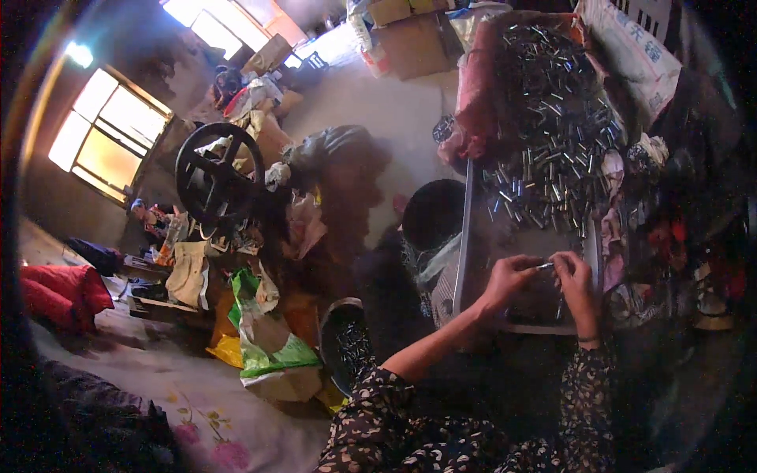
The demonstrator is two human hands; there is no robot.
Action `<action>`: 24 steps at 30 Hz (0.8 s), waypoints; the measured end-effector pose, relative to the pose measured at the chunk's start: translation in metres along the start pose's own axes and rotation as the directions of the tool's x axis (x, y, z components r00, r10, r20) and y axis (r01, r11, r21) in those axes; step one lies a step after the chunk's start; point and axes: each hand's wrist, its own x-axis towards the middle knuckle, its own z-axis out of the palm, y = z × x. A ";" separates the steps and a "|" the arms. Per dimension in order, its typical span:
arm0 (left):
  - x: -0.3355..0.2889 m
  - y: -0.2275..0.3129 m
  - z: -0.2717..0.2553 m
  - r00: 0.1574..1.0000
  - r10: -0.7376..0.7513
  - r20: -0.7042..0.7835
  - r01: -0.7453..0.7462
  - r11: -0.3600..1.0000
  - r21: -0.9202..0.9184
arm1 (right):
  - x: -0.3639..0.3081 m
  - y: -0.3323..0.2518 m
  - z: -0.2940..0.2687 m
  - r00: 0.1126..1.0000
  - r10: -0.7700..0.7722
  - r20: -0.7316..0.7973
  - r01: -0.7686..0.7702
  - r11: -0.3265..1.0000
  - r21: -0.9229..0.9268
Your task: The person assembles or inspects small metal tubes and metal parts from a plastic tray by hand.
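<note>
Over the near end of a shallow tray (464,244), my two hands meet at one small silvery metal cylinder (545,266). My left hand (512,277) pinches its left end between thumb and fingers. At the other end, the bent fingertips of my right hand (575,281) close on it. Part of the cylinder is hidden by the fingers. Many loose metal cylinders (555,177) of the same slim kind are strewn over the middle and far part of the tray, pointing all ways.
Left of my left forearm stands a dark tub (352,339) with more small metal pieces in it. A black bucket (432,217) is beside the tray. Red cloth (473,102) covers the tray's far left edge. Further left are a black handwheel (219,175) and a green-and-white bag (268,335).
</note>
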 end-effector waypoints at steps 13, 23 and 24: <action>0.001 0.004 0.001 0.988 -0.146 0.045 0.149 0.987 -0.066 | -0.003 -0.005 -0.008 0.994 0.106 0.017 -0.107 0.988 0.108; 0.000 0.005 -0.001 0.971 -0.205 0.126 0.228 0.951 -0.208 | -0.003 -0.002 -0.008 0.998 0.058 0.027 -0.060 0.995 0.076; 0.001 0.002 -0.001 0.972 -0.195 0.127 0.219 0.952 -0.212 | -0.003 -0.004 -0.007 0.998 0.056 0.028 -0.058 0.995 0.076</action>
